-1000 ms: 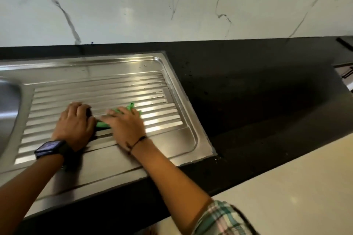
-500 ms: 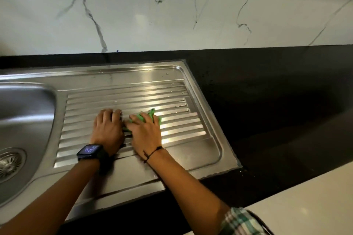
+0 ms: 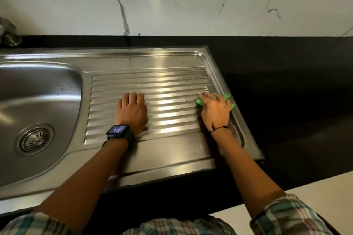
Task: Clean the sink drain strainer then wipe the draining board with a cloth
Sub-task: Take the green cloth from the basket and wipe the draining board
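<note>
cloth (image 3: 199, 102) pressed under right hand (image 3: 215, 109); left hand (image 3: 131, 111) flat, well apart

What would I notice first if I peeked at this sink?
The bright green cloth jumps out, pressed under the right hand at the right end of the shiny ridged draining board. The left hand, with a dark smartwatch on its wrist, rests flat mid-board. The round drain strainer sits in the basin at left.
</note>
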### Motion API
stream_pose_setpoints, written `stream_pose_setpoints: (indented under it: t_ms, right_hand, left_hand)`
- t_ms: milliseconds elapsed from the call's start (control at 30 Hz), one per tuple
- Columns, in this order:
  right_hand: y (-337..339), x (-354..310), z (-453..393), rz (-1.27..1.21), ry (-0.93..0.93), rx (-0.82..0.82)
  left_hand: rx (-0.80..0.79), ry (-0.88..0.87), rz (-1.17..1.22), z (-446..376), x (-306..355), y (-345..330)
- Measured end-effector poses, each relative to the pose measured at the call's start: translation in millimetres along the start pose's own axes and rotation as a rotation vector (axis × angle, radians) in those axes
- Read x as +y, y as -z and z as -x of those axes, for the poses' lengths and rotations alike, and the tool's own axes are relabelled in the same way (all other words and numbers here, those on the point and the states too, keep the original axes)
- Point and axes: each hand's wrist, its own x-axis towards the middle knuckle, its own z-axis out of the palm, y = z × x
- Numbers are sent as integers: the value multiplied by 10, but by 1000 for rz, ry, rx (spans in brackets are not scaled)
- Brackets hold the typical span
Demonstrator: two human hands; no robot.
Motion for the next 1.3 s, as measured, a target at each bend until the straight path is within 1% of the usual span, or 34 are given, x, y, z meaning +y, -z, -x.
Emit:
stream_pose_setpoints:
  t_ms: [33, 100, 200, 267, 333, 400, 467, 567, 667, 767, 800, 867, 933, 1000, 1033, 1067, 1100, 1167, 1233, 1300]
  right_hand:
    - [-25, -155, 23, -17, 25, -6]
    - [-121, -608, 88, -54, 147, -60]
    - [-347, -1371, 244, -86, 339, -130]
    - [-388, -1531, 249, -106, 426, -167]
    - [-347, -1344, 160, -74, 484, -210]
    - [-269, -1005, 98, -78, 437, -198]
    - [-185, -570, 34, -102, 311, -135]
    - [-39, 82, -81, -67, 138, -62]
    - [4, 249, -124, -50, 59, -2]
    - [-38, -77, -71, -72, -17, 64]
    - [-71, -291, -44, -91, 16, 54]
    - [-201, -826, -2, -111, 165, -22]
    - [-366, -1303, 4, -66, 302, -106]
    - [-451, -1469, -40, -21, 419, -152]
    - [-442, -1405, -85, -13, 461, -178]
    - [-402, -1272, -123, -23, 475, -193]
    - [-350, -1098, -148, -51, 456, -188]
    - [-217, -608, -196, -89, 329, -129]
    - [-64, -66, -301, -82, 178, -69]
    - [42, 240, -404, -74, 97, -61]
  left_hand:
    - [7, 6, 3, -12, 7, -7]
    - [22, 36, 56, -49, -3, -13]
    - [74, 112, 226, -71, -72, -2]
    - [125, 171, 374, -53, -129, 27]
    - [112, 129, 361, -3, -146, 34]
    - [94, 82, 325, 31, -142, 23]
    - [95, 59, 307, 44, -125, 29]
    - [102, 47, 292, 49, -126, 27]
    - [117, 58, 302, 54, -115, 13]
    - [117, 95, 368, -7, -74, 12]
    - [105, 96, 400, -48, -44, 15]
    - [102, 80, 453, -128, 25, 22]
    - [138, 90, 475, -185, 32, 22]
    - [173, 152, 524, -198, -12, 67]
    - [160, 141, 505, -203, -47, 86]
    - [118, 93, 440, -207, -73, 107]
    - [68, 34, 368, -222, -123, 116]
    - [2, -1, 291, -273, -202, 157]
    - [-16, 7, 263, -332, -249, 207]
    - [-26, -4, 235, -381, -250, 227]
